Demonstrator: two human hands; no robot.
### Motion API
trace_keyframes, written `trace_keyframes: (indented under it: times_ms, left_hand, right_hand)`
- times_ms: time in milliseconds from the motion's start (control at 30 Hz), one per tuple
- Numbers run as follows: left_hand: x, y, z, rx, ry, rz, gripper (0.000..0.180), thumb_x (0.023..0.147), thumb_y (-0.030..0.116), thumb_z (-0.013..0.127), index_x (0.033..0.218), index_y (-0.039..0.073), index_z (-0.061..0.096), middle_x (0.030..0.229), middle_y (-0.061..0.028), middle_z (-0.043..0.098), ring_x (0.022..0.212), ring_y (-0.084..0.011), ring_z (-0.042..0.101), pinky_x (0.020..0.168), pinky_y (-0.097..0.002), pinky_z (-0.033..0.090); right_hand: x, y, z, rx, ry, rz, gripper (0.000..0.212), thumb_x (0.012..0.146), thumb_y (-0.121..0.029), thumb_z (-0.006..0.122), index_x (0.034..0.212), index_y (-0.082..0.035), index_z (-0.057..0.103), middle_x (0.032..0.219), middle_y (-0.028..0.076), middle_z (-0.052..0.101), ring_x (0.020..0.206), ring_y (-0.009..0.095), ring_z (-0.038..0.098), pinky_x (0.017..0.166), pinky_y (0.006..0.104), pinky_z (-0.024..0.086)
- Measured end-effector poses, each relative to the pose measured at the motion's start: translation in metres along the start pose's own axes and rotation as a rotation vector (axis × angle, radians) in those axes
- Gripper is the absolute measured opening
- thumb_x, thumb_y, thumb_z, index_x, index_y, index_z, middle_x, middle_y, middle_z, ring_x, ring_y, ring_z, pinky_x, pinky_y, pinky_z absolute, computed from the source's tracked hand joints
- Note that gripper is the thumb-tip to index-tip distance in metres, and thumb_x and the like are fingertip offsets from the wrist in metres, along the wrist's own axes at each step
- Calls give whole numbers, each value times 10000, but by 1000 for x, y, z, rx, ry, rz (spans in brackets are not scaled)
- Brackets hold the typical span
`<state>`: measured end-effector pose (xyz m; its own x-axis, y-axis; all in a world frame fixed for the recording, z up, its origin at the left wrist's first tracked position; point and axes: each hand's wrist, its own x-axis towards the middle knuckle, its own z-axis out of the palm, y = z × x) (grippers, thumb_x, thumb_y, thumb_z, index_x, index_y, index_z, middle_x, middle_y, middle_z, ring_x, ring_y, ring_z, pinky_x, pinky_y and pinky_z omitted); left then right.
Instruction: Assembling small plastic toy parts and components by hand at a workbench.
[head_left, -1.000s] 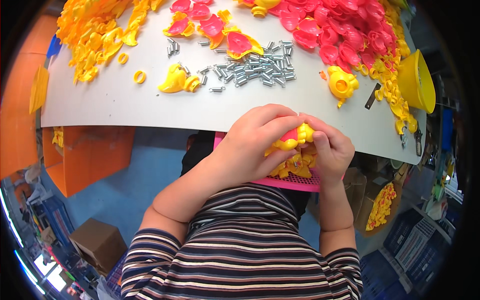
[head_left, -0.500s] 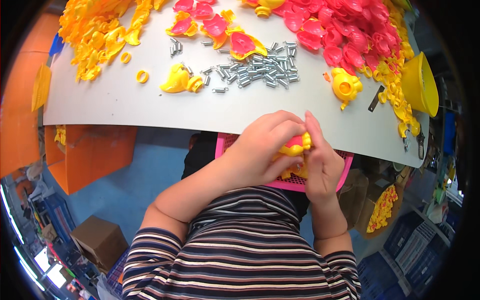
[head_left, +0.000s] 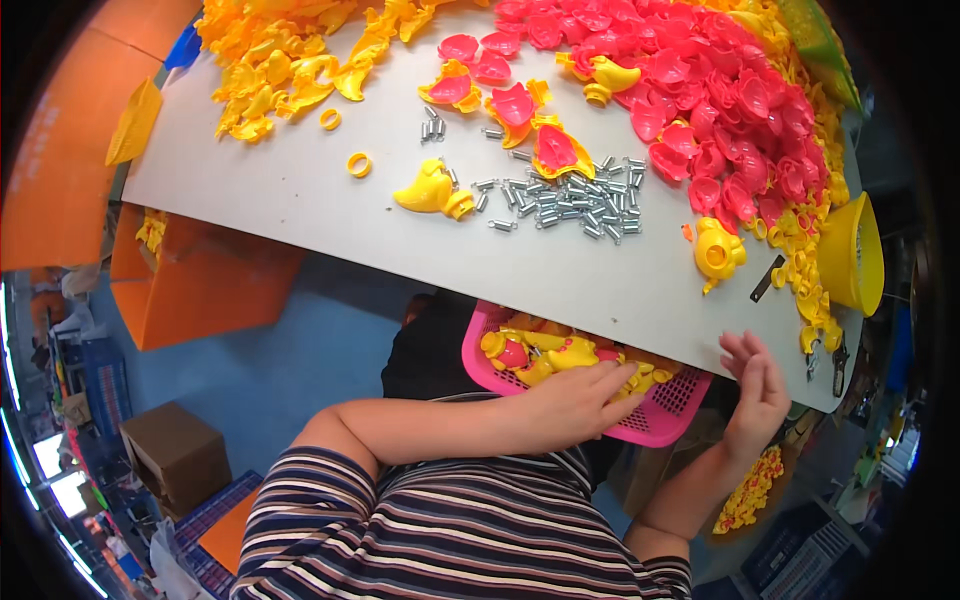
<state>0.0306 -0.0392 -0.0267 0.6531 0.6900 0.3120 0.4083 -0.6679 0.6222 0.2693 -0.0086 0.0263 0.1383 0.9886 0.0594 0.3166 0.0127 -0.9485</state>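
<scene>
My left hand (head_left: 578, 405) reaches over a pink plastic basket (head_left: 655, 425) at the table's front edge. Its fingers are stretched out against yellow and pink toy pieces (head_left: 572, 353) lying in the basket; the hand hides part of them. To the right of the basket, my right hand (head_left: 757, 398) is raised by the table edge. Its fingers are apart and nothing shows in them. On the table above the basket lie a pile of small metal springs (head_left: 580, 205) and a yellow bird-like toy part (head_left: 428, 188).
Heaps of yellow shells (head_left: 265, 85) and pink shells (head_left: 740, 110) cover the table's far side. At its right stand a yellow toy body (head_left: 718, 250), a dark metal strip (head_left: 767, 279) and a yellow tub (head_left: 848, 250). An orange box (head_left: 200, 290) sits below the table's left edge.
My hands have come apart; the yellow and pink toy they held is out of them. The left moved down onto the basket's contents, the right off to the right. The view has turned.
</scene>
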Motion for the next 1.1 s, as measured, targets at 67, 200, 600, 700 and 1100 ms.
trace_keyframes:
  times_ms: [67,200,600,700,1100]
  left_hand:
    - [-5,-1,4,-88,107,58,455,773,205,738,1147,19,556,1125,-158,561,1009,-294,593,828,-383,504]
    - [-51,-11,-6,-122,51,34,340,770,250,748,993,27,620,962,-117,589,858,-269,613,713,-370,510]
    - [-93,-22,-8,139,60,-180,247,753,206,676,956,78,620,881,-57,567,837,-223,582,703,-338,477]
    - [-101,-33,-6,171,28,-201,235,759,191,670,956,73,618,889,-56,577,828,-222,582,704,-337,475]
    - [-64,-58,-167,-299,130,-377,100,811,144,705,852,74,648,787,-91,626,752,-266,628,670,-353,503]
  right_hand:
    - [14,-14,-3,-27,-52,-91,292,1014,-129,453,1157,74,606,978,157,693,917,213,672,831,316,527]
    - [58,-38,32,-142,-212,-235,218,975,-79,528,1106,58,634,895,122,689,809,157,656,762,283,529]
    - [239,-34,179,-758,-154,-884,274,858,-205,682,1019,18,680,974,162,682,897,324,652,804,376,507]
    - [248,-33,201,-792,-259,-738,287,840,-211,695,1014,17,682,989,165,674,922,323,642,829,387,499]
    - [224,-48,178,-923,-515,-533,496,816,-165,707,1262,-20,544,1128,201,612,1125,346,534,967,385,436]
